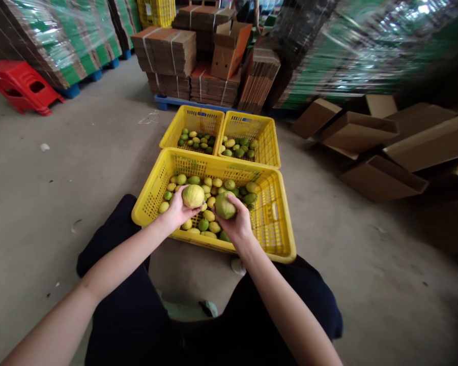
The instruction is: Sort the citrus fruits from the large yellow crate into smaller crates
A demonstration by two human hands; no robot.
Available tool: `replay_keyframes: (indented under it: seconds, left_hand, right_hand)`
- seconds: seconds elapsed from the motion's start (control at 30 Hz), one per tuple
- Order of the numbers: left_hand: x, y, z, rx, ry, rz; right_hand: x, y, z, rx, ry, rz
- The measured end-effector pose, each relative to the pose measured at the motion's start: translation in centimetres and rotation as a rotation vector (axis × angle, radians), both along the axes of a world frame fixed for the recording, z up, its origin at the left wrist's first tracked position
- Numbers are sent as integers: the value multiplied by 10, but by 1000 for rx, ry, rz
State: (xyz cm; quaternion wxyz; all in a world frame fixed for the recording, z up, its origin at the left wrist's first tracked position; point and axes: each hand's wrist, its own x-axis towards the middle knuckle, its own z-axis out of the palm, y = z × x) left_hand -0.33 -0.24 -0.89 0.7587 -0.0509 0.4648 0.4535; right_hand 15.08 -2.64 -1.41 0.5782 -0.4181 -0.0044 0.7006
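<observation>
My left hand (178,209) is closed round a large yellow-green lemon (193,196), held over the near yellow crate (217,161). Beside it, my right hand (238,219) grips a greener lemon (225,205) over the same crate. The two fruits are apart from each other. Below them, many loose lemons (208,216), some yellow and some green, lie on the crate's floor, mostly toward its left and middle. My forearms and hands hide part of the crate's near rim and some fruit.
Two more yellow crates, one at left (168,133) and one at right (272,140), stand behind with lemons inside. Flattened cartons (171,51) are stacked on a blue pallet (162,103). Open cardboard boxes (361,132) lie at right. A red stool (23,86) stands far left.
</observation>
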Motion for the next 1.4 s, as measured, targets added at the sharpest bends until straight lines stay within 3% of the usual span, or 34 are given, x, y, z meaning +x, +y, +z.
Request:
replay_keyframes:
  seconds: [0.2, 0.37, 0.5, 0.77, 0.97, 1.1, 1.4]
  left_hand:
    - [2, 0, -2, -5, -17, 18]
    - [1, -2, 7, 48, -38, 17]
    - [-1, -3, 11, 92, -52, 6]
    - [0, -2, 5, 45, -26, 17]
    - [-2, -1, -1, 61, 113, -6]
    - [-1, 0, -2, 23, 80, -6]
    - [2, -3, 7, 38, 19, -40]
  right_hand:
    - [1, 1, 6, -89, -49, 41]
    - [1, 0, 8, -140, -21, 163]
    - [-1, 0, 8, -92, -24, 98]
    - [1, -1, 15, -192, -66, 132]
    - [2, 1, 1, -140, -33, 44]
    - [3, 4, -9, -93, 9, 39]
    - [4, 3, -15, -118, 102, 140]
